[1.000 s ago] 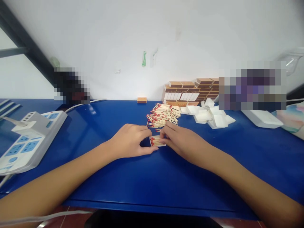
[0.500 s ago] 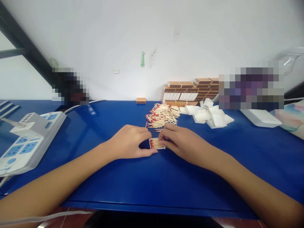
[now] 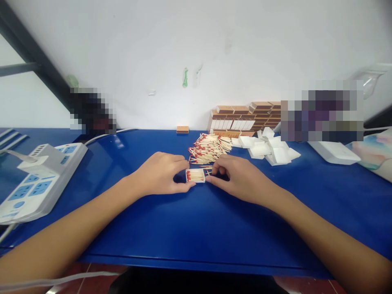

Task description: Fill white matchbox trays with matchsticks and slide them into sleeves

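A small white matchbox tray [image 3: 196, 176] filled with red-tipped matches lies on the blue table [image 3: 196, 228]. My left hand [image 3: 159, 173] curls round its left end, thumb and fingers gripping it. My right hand [image 3: 237, 177] rests just right of the tray with its fingers pinched together at the tray's right end; what they hold is too small to make out. Right behind the hands lies a loose pile of matches [image 3: 210, 149].
Several empty white trays [image 3: 269, 151] lie right of the pile. Stacked brown matchbox sleeves [image 3: 245, 118] stand against the wall, with one single box [image 3: 183, 129] apart. A white and blue power strip [image 3: 36, 179] sits at far left. A white lid [image 3: 335, 152] lies at right.
The tray has slid left and slightly away from me with my left hand. My right hand has come off the tray and now sits just beside its right end.
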### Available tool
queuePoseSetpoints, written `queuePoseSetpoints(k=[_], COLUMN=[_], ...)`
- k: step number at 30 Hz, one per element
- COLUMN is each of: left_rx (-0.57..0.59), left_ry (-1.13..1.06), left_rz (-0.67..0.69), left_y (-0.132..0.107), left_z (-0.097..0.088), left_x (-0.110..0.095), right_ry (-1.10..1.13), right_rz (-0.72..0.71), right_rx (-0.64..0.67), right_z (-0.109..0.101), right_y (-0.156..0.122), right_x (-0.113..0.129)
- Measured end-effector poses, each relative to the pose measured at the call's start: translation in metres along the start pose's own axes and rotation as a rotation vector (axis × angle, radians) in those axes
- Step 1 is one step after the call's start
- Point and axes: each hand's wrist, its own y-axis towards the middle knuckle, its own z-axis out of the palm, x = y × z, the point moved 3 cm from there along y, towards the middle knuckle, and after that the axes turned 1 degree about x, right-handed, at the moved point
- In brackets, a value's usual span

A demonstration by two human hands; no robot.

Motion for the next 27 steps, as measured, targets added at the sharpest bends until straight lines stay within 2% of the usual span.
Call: queuePoseSetpoints(k=[4,9,13,18,23,27], left_rx=[-0.003,0.012,0.002,-0.015,-0.003,0.012], left_ry=[-0.02,-0.037,-0.038,-0.017,-0.008,-0.007], left_rz=[0.013,-0.015,0.006,0.04,0.031,0.031], left_y=[0.0,0.001,0.0,-0.001,-0.001,-0.001], left_z=[0.002,0.003,0.003,0.003,0.004,0.006], left_x=[-0.003,0.004,0.0,-0.007,-0.005,-0.006], right_ry=[-0.013,-0.01,0.011,0.039,0.011,0.037], right_rz=[-0.014,-0.023,-0.105,-0.13,-0.093,-0.094], right_rx=[0.047,0.069,0.099,0.074,0.082,0.0], right_z=[0.004,-0.001,-0.002,0.002,0.003,-0.003], right_y=[-0.001,0.0,0.003,0.006,0.006,0.005], right_x=[0.002,-0.007,-0.012,-0.013,-0.014,-0.012])
